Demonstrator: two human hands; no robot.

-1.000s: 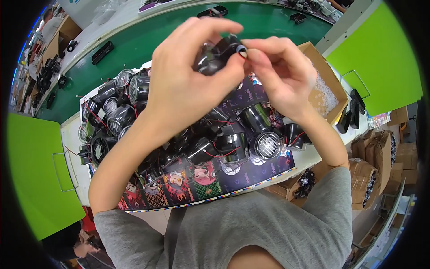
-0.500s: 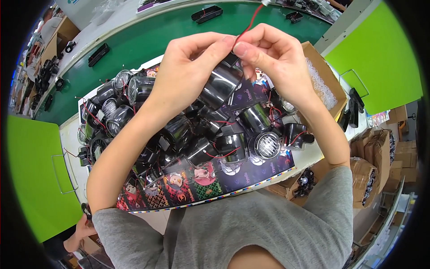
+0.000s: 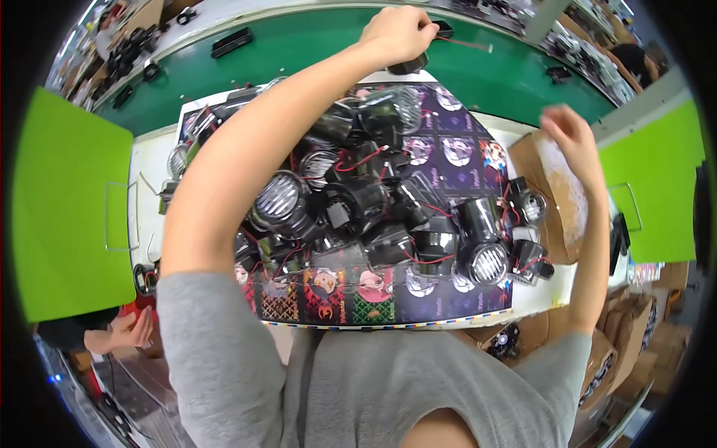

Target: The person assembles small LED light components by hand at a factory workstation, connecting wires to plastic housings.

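Note:
My left hand [image 3: 401, 33] reaches far forward to the edge of the green belt, its fingers closed. A dark black housing [image 3: 409, 66] shows just under that hand. A thin red wire [image 3: 461, 43] with a pale plug runs out to the right of the fingers. To the right, my right hand [image 3: 573, 142] hangs above a cardboard box [image 3: 541, 179] of clear plastic pieces. Its fingers are loosely bent, somewhat blurred, with nothing visible in them. Between my arms lies a pile of black cylindrical housings [image 3: 366, 201] with red wires, several with clear ribbed lenses [image 3: 489, 263].
The pile rests on a printed sheet [image 3: 351, 299] on a white table. Green panels stand at the left [image 3: 75, 209] and right [image 3: 657, 187]. A long black holder [image 3: 232, 42] lies on the green belt [image 3: 299, 45]. Another person's hand [image 3: 134, 328] shows at lower left.
My hands were together on a black housing and its red wire; they have parted. The left went forward to the belt, the right let go and moved right over the box. The view has turned.

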